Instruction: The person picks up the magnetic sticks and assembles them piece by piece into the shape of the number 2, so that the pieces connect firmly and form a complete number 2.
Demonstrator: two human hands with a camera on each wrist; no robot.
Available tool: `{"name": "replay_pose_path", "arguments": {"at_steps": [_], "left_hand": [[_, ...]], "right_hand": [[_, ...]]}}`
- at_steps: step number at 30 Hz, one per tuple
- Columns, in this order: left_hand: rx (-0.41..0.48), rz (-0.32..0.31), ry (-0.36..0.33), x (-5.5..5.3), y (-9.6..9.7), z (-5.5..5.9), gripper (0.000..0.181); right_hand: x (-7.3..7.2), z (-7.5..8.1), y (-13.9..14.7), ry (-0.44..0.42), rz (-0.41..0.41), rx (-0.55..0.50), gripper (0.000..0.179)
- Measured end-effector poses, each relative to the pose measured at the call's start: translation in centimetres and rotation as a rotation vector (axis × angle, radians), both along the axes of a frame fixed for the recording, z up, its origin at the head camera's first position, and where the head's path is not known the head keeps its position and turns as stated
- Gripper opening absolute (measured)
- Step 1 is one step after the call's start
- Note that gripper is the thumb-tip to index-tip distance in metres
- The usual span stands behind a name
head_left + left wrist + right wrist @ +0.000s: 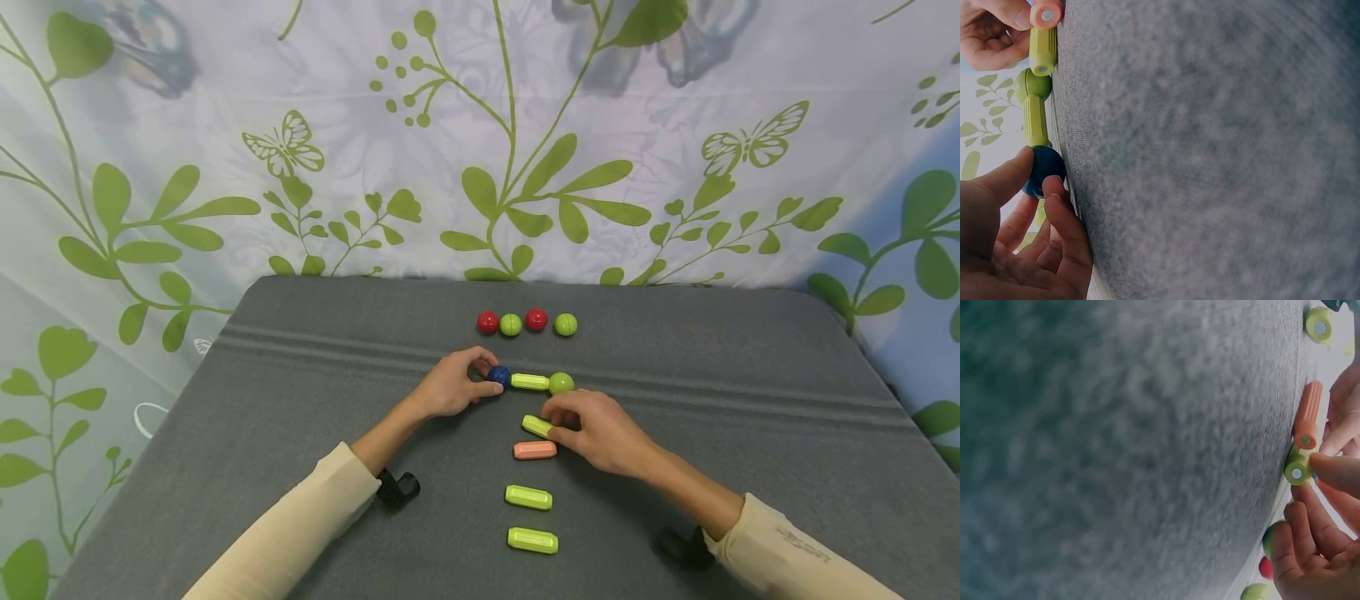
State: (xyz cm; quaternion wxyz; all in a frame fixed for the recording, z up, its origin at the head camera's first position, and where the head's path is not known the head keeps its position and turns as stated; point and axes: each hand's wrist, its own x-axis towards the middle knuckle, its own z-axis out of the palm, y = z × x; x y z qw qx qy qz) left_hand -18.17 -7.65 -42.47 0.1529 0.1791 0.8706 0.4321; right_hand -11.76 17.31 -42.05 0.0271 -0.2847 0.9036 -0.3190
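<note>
My left hand (452, 386) pinches a dark blue ball (498, 377) between thumb and fingers. From that ball a yellow-green magnetic rod (530, 382) runs right to a green ball (561, 383), the three in a row. Just below the row, my right hand (606, 431) pinches the right end of another yellow-green rod (536, 426), which lies tilted. A pale metal disc shows in this rod's end (1297, 473) in the right wrist view. Close under it lies an orange-pink rod (535, 450).
Two more yellow-green rods, an upper one (528, 497) and a lower one (532, 540), lie nearer the front. Behind the row sit two red balls (536, 319) and two green balls (566, 324). The grey cloth-covered table (300, 375) meets a leaf-patterned curtain (420, 167).
</note>
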Motion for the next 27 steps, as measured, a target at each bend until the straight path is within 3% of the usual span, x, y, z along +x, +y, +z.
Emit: {"name": "replay_pose_path", "arguments": {"at_steps": [16,27], "left_hand": [[0.022,-0.004,-0.014,0.0,-0.1,0.1,0.031],[0.038,-0.009,-0.010,-0.1,-0.1,0.0,0.031]], "right_hand": [[-0.1,-0.2,-0.1,-0.027,-0.008,0.027,0.019],[0.5,0.3,1.9,-0.012,-0.112,-0.050,0.018]]}}
